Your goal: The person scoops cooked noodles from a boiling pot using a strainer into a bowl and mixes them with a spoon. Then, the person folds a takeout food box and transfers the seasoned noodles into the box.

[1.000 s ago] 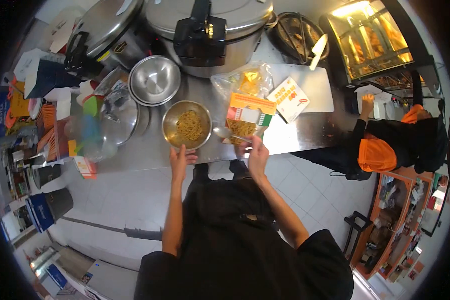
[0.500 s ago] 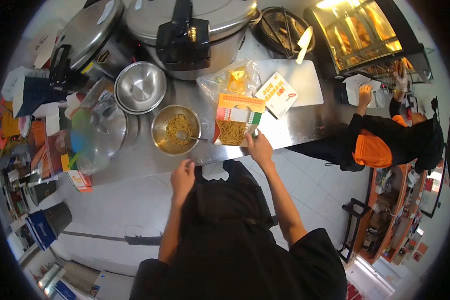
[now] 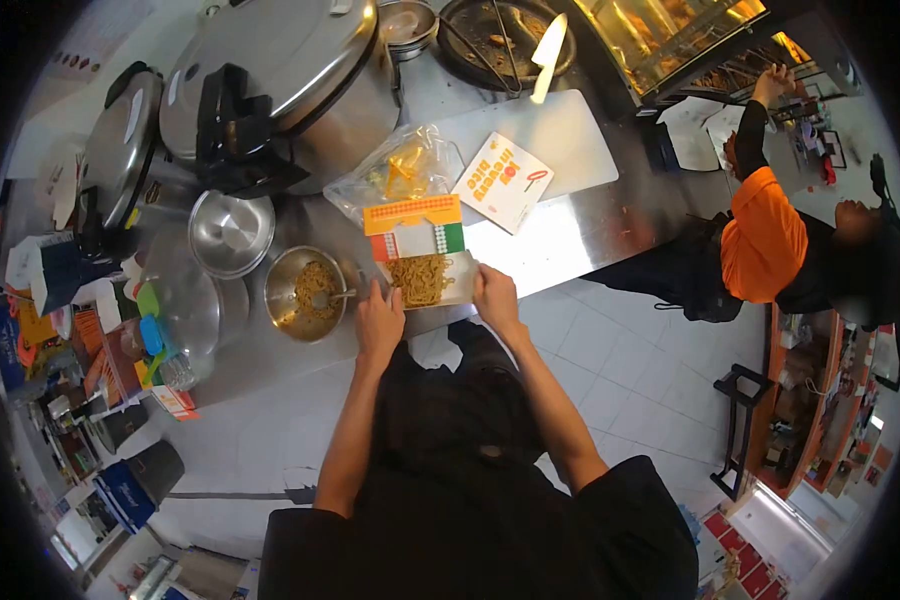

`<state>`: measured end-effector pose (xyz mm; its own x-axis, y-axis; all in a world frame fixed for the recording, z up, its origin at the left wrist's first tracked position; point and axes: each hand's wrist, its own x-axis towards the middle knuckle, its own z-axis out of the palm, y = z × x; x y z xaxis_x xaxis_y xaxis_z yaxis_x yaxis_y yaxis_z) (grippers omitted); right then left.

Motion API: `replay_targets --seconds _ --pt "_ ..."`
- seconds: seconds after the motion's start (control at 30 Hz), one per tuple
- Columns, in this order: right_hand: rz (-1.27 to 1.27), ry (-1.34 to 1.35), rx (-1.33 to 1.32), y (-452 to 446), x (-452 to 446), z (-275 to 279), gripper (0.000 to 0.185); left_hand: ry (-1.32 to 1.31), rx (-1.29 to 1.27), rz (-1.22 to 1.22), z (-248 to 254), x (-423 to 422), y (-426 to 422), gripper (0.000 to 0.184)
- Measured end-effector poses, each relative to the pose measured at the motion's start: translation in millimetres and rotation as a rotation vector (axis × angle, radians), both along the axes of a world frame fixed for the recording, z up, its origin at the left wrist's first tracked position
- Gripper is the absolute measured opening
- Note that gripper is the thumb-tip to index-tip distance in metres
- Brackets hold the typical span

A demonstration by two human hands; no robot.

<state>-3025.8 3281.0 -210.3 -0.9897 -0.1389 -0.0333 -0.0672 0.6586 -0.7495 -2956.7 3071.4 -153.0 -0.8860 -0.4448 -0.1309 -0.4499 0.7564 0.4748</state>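
noodles (image 3: 418, 281) filled the open box (image 3: 456, 277), its sides held by left hand (image 3: 379, 322) and right hand (image 3: 496, 299).

Black short-sleeved top, loose wide sleeves, bare hands (image 3: 381, 322)

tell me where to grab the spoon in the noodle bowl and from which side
Pinch the outer end of the spoon's handle, coming from the person's right of the metal bowl, the side nearest the left hand. The handle reaches over the rim there, while the spoon's head sits among the noodles.
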Motion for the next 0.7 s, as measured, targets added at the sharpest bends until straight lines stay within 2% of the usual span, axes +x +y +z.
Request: replay_targets --seconds 0.1,0.2,0.23,0.3,0.37,0.43,0.53,0.6,0.7 --pt "-0.101 0.006 0.0 47.4 -1.4 8.5 0.023 -0.003 0.174 -0.079 -39.8 -7.5 2.7 0.033" --pt "-0.164 0.062 0.056 124.2 -12.6 -3.3 0.024 -0.011 0.58 0.057 -39.8 -22.3 27.9 0.031" --pt "-0.183 0.081 0.121 150.4 -18.0 0.1 0.024 0.041 0.481 -0.021 -32.0 -31.2 36.6 0.031" --pt "-0.269 -0.071 0.149 192.3 -36.9 21.6 0.027 0.145 0.282 -0.172 -18.3 -61.6 54.0 0.031" --pt "-0.281 -0.099 0.241 231.6 -58.6 17.9 0.028 0.215 0.227 -0.225 -28.5 -100.9 73.7 0.037" --pt "-0.254 -0.074 0.21 257.4 -78.8 9.6 0.027 0.305 -0.018 -0.415 -24.2 -140.6 96.8 0.045" --pt "-0.207 0.005 0.175 266.5 -93.4 1.9 0.026 0.291 -0.585 -0.757 -43.4 -180.4 105.6 0.05" --pt "-0.222 -0.011 0.175 257.4 -90.8 11.6 0.026 0.249 -0.605 -0.778 -62.5 -182.6 106.3 0.047" --pt "-0.337 0.325 0.166 232.5 -72.8 24.5 0.023 0.282 -0.629 -0.829 -88.7 -173.1 89.9 0.042"
